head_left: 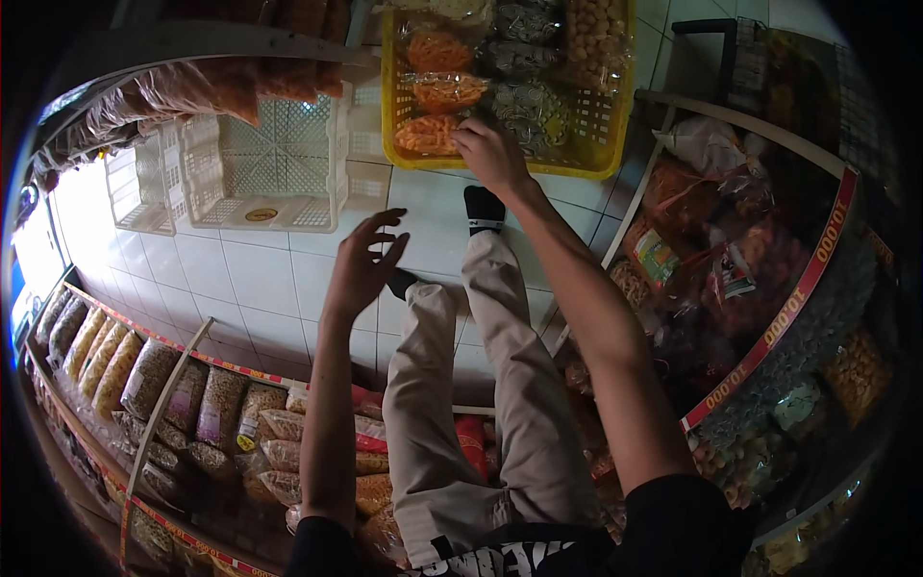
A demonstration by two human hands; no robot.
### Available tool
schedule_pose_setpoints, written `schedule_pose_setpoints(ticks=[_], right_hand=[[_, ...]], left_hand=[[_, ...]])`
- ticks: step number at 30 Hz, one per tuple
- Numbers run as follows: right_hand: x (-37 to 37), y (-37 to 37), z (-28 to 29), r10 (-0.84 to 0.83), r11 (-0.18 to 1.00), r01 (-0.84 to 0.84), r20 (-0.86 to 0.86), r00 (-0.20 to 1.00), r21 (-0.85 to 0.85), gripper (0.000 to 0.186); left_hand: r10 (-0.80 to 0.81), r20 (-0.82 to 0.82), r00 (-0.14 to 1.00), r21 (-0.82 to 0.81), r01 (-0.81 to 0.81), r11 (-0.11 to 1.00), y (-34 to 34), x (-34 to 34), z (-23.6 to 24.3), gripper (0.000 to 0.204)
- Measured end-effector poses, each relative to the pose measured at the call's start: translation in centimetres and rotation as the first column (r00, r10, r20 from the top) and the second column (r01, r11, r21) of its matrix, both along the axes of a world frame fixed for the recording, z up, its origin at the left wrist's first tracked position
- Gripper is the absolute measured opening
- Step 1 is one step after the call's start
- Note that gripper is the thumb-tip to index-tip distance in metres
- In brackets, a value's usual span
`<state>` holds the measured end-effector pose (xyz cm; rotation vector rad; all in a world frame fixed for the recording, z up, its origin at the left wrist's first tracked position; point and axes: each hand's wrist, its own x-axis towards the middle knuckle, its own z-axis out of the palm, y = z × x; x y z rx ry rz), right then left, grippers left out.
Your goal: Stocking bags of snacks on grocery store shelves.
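Note:
My right hand (492, 159) reaches over the near rim of a yellow plastic crate (604, 165). Its fingers are pinched at the right end of a clear bag of orange snack sticks (423, 136). Behind that bag lie similar orange bags (450, 91), one above another. To their right in the crate are clear bags of dark, greyish snacks (524, 113), and bags of round tan snacks (594, 38) lie at the far right. My left hand (363, 262) hangs above the tiled floor, holding nothing, fingers apart and slightly curled.
A white perforated crate (274, 163) stands on the floor at left. Shelves of packed snack bags (221, 404) run along the lower left. A rack with a red price strip (784, 317) holds more bags at right. Brown packs (202, 91) sit on a shelf at upper left.

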<state>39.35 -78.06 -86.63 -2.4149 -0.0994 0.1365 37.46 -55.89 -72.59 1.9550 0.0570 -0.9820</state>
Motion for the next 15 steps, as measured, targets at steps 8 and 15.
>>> schedule_pose_setpoints(ticks=[8,15], right_hand=[[0.7,-0.6,18.6,0.138,0.915,-0.203,0.202,0.969,0.348,0.011],[3.7,-1.1,12.1,-0.068,0.603,0.493,-0.576,0.815,0.627,0.035]], left_hand=[[-0.201,0.555,0.807,0.001,0.241,0.971,1.7,2.5,-1.0,0.074],[0.162,0.063,0.985,-0.228,-0.144,0.963,0.0,0.3,-0.4,0.066]])
